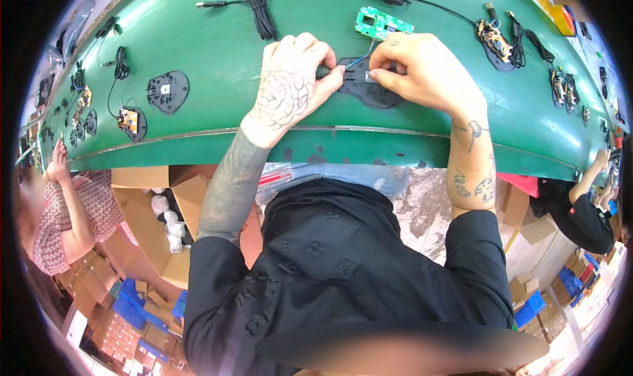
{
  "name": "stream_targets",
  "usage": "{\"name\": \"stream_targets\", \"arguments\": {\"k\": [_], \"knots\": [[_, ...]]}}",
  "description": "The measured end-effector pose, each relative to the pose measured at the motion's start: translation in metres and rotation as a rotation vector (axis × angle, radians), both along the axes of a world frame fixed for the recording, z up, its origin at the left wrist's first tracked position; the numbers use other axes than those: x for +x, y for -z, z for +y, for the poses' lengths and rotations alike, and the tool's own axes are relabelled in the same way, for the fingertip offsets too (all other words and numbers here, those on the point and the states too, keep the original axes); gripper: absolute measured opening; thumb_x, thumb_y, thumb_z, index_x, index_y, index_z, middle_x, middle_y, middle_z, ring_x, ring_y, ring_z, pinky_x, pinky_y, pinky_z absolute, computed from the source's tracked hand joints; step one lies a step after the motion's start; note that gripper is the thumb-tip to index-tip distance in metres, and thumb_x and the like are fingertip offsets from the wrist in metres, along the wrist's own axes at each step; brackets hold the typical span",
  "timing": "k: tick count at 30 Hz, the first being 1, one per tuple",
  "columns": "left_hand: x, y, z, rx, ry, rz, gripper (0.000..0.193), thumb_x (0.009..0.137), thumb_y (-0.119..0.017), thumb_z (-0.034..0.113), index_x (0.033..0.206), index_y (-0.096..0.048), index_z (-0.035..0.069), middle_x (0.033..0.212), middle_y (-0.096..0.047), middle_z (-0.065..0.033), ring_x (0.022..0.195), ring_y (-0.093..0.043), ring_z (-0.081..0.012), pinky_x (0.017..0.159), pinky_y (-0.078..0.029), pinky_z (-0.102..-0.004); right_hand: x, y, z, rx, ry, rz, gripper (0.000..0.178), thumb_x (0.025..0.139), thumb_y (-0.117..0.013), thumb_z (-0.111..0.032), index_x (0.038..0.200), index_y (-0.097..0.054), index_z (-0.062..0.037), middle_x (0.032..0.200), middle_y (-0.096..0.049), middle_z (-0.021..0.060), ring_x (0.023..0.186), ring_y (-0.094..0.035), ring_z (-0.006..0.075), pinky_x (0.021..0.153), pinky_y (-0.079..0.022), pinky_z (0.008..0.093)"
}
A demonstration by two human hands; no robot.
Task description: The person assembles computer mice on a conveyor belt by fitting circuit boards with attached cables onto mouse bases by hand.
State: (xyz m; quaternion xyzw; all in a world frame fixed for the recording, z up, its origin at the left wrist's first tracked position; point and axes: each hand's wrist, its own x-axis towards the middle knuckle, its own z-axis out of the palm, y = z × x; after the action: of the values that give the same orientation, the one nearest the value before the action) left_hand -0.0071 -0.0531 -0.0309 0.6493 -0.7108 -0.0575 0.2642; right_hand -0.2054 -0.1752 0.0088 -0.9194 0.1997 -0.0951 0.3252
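A black plastic mouse base [379, 97] lies on the green work surface in front of me, under both hands. My left hand [293, 79] is closed at its left edge, thumb and forefinger pinching the black cable [323, 70] where thin coloured wires [359, 61] come out. Those wires lead up to a green circuit board [379, 23] lying just beyond the base. My right hand [425, 69] is closed over the base's right part, its fingertips together by a small pale piece at the centre. What those fingertips hold is hidden.
A coiled black cable [259, 13] lies beyond my left hand. Another mouse base [167, 91] and one with a board [131, 123] sit to the left. More assemblies [494, 43] lie to the right. Co-workers sit at both sides; an open carton [142, 178] stands below the table edge.
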Motion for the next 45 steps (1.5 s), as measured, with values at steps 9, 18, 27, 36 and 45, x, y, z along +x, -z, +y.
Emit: {"name": "stream_targets", "arguments": {"k": [9, 18, 27, 36, 45], "knots": [[0.001, 0.002, 0.001, -0.020, -0.006, -0.007, 0.018, 0.079, -0.076, 0.029, 0.083, -0.065, 0.014, 0.083, -0.058, -0.0002, 0.081, -0.057, -0.0212, 0.081, -0.043, -0.0385, -0.001, 0.000, -0.003, 0.051, 0.029, 0.097, 0.013, 0.077, -0.069, -0.016, 0.081, -0.070, -0.0040, 0.072, -0.067, 0.0129, 0.069, -0.066, 0.0299, 0.067, -0.052, 0.0379], [0.001, -0.003, -0.005, -0.012, 0.088, 0.020, 0.017, 0.082, -0.072, 0.022, 0.096, -0.068, 0.013, 0.086, -0.059, -0.0028, 0.087, -0.060, -0.0233, 0.081, -0.045, -0.0384, -0.001, 0.008, -0.023, -0.164, 0.390, 0.051, 0.039, 0.083, -0.077, -0.030, 0.112, -0.068, -0.0050, 0.100, -0.067, 0.0096, 0.080, -0.062, 0.0195, 0.071, -0.051, 0.0323], [0.016, -0.003, -0.025, 0.115, 0.337, 0.086, 0.023, 0.082, -0.068, 0.015, 0.105, -0.071, 0.020, 0.092, -0.059, -0.0061, 0.085, -0.062, -0.0255, 0.075, -0.049, -0.0393, 0.002, 0.008, -0.020, -0.089, 0.497, 0.119, 0.044, 0.079, -0.082, -0.033, 0.110, -0.067, -0.0055, 0.094, -0.068, 0.0098, 0.082, -0.063, 0.0211, 0.073, -0.052, 0.0335], [0.038, -0.009, -0.033, 0.275, 0.489, 0.065, 0.029, 0.089, -0.065, 0.017, 0.118, -0.067, 0.018, 0.098, -0.055, -0.0082, 0.099, -0.056, -0.0273, 0.087, -0.044, -0.0407, -0.029, 0.001, 0.032, 0.313, 0.461, -0.292, 0.025, 0.083, -0.079, -0.015, 0.108, -0.074, -0.0088, 0.093, -0.074, 0.0058, 0.073, -0.066, 0.0107, 0.073, -0.055, 0.0264], [0.038, -0.008, -0.036, 0.309, 0.533, 0.039, 0.038, 0.090, -0.066, 0.020, 0.127, -0.059, 0.017, 0.103, -0.053, -0.0079, 0.106, -0.054, -0.0283, 0.092, -0.042, -0.0419, -0.025, 0.013, 0.071, -0.300, 0.350, -0.195, 0.025, 0.075, -0.078, -0.006, 0.098, -0.072, -0.0131, 0.103, -0.069, 0.0044, 0.090, -0.068, 0.0255, 0.078, -0.056, 0.0360]]}}
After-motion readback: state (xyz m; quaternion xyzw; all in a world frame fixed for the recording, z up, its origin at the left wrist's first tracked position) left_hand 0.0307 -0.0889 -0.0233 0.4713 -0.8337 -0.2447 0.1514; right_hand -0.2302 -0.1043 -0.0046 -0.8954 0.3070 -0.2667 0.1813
